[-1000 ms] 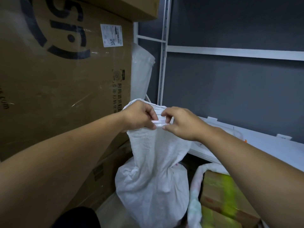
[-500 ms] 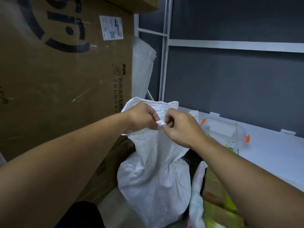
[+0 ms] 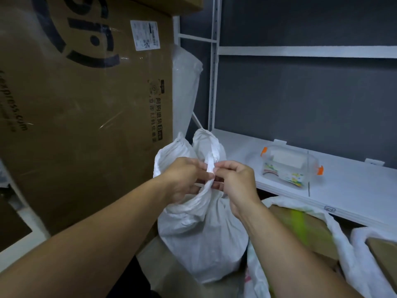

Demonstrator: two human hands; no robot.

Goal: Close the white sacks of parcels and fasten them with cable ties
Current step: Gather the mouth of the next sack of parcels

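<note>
Above the white sack (image 3: 199,237), the left hand (image 3: 182,179) and right hand (image 3: 236,181) pinch its gathered neck, fingers curled.

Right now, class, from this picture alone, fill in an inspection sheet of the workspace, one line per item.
Surface: white shelf at right.
Job's things: white sack, neck gathered; open sack of cartons at right; no cable tie plainly seen.
Clutter: clear box with orange clips on the shelf.
Grippers: left hand and right hand pinch the sack's neck.
Cables: nothing seen.
Surroundings: big cardboard box at left, grey wall behind.
</note>
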